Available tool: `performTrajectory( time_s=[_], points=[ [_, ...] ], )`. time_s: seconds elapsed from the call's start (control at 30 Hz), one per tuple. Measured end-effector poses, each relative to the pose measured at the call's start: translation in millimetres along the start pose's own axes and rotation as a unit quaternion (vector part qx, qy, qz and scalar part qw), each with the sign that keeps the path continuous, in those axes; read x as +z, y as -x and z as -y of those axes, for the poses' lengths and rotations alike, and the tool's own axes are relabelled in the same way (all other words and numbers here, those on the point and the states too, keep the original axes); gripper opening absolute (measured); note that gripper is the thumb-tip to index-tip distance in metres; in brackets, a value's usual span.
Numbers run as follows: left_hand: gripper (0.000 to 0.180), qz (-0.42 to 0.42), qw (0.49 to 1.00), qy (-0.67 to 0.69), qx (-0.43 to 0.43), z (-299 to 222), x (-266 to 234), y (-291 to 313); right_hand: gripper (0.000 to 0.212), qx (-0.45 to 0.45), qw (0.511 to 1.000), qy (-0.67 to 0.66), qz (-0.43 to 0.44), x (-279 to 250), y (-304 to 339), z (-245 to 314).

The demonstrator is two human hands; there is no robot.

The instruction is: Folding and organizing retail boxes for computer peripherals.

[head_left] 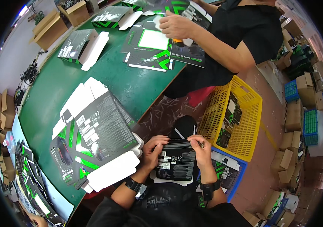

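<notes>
Between my hands, above my lap, is a black printed carton (176, 162) with white text blocks and a white flap at its lower end. My left hand (153, 152) grips its upper left corner, thumb on the near face. At the upper right corner my right hand (202, 150) pinches the edge with the thumb. The fingers behind the carton are partly hidden. To the left, a fanned stack of flat black and green cartons (105, 125) with white flaps lies on the green table (37, 98).
A yellow crate (258, 117) with cartons inside stands to my right, beside a blue crate (241, 178) holding more cartons. Across the table, another person's hand (176, 26) is over flat cartons (146, 56). Folded boxes (71, 45) stand at the far left. Brown cartons (292, 147) line the right side.
</notes>
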State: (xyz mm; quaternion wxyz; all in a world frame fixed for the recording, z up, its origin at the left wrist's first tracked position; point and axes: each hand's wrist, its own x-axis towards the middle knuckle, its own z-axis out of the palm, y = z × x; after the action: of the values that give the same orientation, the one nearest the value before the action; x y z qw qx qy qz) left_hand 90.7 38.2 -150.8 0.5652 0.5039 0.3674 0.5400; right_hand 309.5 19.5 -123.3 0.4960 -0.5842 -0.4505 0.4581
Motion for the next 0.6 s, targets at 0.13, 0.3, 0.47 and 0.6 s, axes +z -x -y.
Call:
performTrajectory(
  time_s=[0.13, 0.3, 0.47, 0.6],
  points=[
    [0.013, 0.004, 0.997, -0.043, 0.062, 6.0, -0.1, 0.2, 0.026, -0.025, 1.0, -0.004, 0.002, 0.3, 3.8, 3.8],
    [0.012, -0.015, 0.993, -0.084, 0.077, 9.3, 1.0, 1.8, 0.036, -0.075, 0.996, 0.033, 0.025, 0.8, 8.4, 5.3],
    [0.019, 0.022, 0.984, -0.154, 0.081, -3.4, 2.7, -2.5, 0.033, -0.125, 0.991, 0.044, 0.036, -1.2, 16.2, 5.0],
    [0.017, 0.035, 0.986, -0.148, 0.064, -3.3, 1.5, -3.0, 0.02, -0.16, 0.984, 0.059, 0.053, -3.6, 17.7, 4.3]
  ],
)
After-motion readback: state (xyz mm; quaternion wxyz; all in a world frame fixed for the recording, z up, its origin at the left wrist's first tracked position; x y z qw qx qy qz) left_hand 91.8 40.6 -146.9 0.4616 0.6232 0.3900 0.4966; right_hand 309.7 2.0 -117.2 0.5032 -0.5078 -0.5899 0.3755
